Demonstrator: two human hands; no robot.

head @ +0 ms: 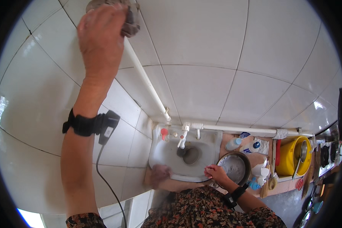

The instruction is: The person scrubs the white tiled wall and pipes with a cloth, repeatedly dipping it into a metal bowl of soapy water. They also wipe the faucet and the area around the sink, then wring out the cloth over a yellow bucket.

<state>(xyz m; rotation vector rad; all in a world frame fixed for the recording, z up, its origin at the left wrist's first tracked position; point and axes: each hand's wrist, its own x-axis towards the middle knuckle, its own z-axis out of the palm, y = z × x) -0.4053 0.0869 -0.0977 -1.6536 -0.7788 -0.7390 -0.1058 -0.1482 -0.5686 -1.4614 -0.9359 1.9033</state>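
My left hand (102,34) is raised high at the upper left, its fingers pressing a grey-brown cloth (131,27) around the upper part of a white wall pipe (144,75). My right hand (215,172) is low, at the front right rim of the white sink (171,151), with its fingers curled and nothing visible in them. Beside it stands a metal pot (235,166) of sudsy water. A white tap (182,139) reaches over the sink, where a round metal strainer or bowl (191,156) lies near a dark object. A blurred brownish shape (161,173) is at the front left rim.
White tiled walls (199,88) stand behind and left. A horizontal pipe (239,129) runs right. Plastic bottles (233,144), a straw brush (265,189), a yellow bucket (287,156) and red-handled scissors (299,183) are at the right. A black cable (111,185) hangs from my left wrist device.
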